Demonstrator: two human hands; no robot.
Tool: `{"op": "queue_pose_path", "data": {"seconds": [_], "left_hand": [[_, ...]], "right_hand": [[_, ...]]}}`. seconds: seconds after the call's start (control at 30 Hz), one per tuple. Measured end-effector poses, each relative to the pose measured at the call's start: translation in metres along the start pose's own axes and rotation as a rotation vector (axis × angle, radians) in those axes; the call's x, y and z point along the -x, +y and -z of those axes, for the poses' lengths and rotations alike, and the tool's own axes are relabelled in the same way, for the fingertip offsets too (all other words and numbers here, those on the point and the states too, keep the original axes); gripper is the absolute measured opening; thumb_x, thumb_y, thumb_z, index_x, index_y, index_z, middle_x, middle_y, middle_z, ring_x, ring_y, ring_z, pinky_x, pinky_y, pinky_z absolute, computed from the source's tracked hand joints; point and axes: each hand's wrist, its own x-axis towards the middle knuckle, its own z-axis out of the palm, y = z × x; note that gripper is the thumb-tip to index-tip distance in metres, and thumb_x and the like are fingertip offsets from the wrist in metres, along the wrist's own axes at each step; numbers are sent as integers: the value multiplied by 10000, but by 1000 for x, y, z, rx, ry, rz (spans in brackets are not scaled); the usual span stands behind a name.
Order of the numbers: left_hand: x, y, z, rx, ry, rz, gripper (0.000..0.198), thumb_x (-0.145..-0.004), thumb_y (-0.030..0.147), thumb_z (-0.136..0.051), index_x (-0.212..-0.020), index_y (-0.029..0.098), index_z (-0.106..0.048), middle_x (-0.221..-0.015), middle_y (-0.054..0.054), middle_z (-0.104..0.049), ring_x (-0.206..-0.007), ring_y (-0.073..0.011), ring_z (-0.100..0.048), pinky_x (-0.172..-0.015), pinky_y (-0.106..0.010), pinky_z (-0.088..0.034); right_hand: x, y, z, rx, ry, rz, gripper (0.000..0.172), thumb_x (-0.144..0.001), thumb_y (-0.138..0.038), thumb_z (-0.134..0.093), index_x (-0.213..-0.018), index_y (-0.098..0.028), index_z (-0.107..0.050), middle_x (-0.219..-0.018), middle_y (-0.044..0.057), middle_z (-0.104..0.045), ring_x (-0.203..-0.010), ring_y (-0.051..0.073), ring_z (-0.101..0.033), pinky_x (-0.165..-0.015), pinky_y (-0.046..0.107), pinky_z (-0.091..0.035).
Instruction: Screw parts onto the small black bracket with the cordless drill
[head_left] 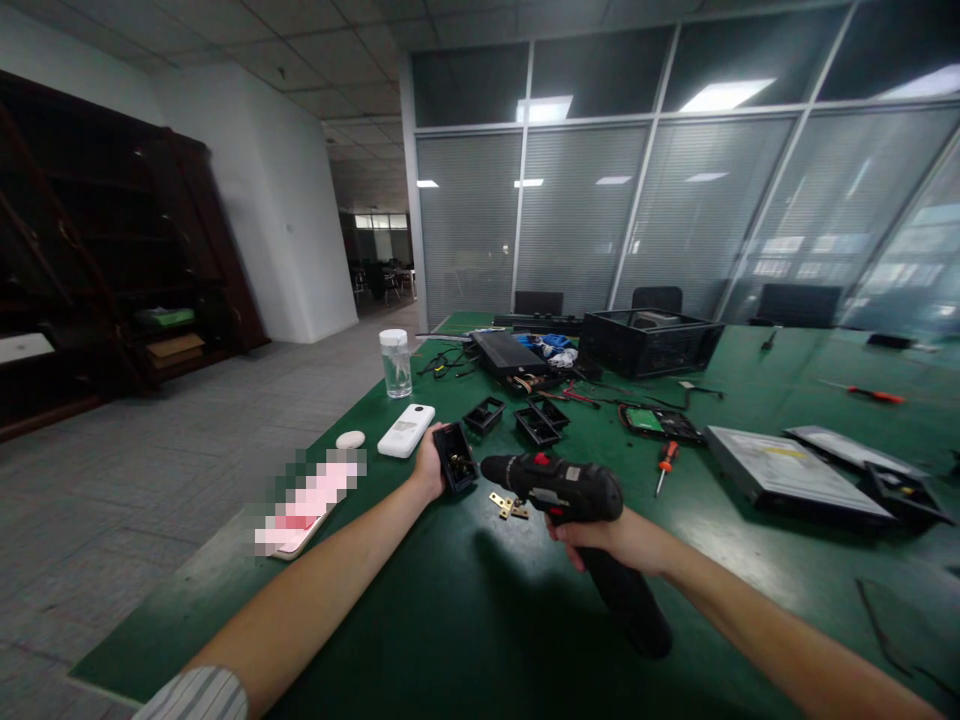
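My left hand (430, 466) is closed around the edge of a small black plastic box (454, 462), tilted so its open side faces right. Some brass-coloured metal shows inside it. In my right hand (600, 538) is a black cordless drill (574, 488) with a red switch on top, its fingers wrapped round the handle. The drill's nose points left at the box, with a small gap visible between them; whether a bit bridges it I cannot tell. Several brass-coloured metal pieces (504, 505) lie on the green table under the drill's nose.
More black plastic boxes (537, 425) stand beyond my hands. An orange screwdriver (667, 461) and silver disc drives (795, 470) lie to the right. A water bottle (395, 364), a white device (406, 430) and a pixelated phone are left. A black metal case (651, 342) sits farther back.
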Motion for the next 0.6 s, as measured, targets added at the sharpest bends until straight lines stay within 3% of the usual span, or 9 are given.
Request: {"op": "queue_pose_path", "data": {"seconds": [0.6], "left_hand": [[-2,-1,2,-32,-16,-35,258,-690,413,-495,-762,171,-547,-593,-46,-592,-569,-226,-603,-525,-357,-474]], "right_hand": [[0,-1,-1,-28,2,10,225,-732,-344,-575,-823,-143,-532,-568,-22,-530,-518,125,-529,-524,244,-387]]}}
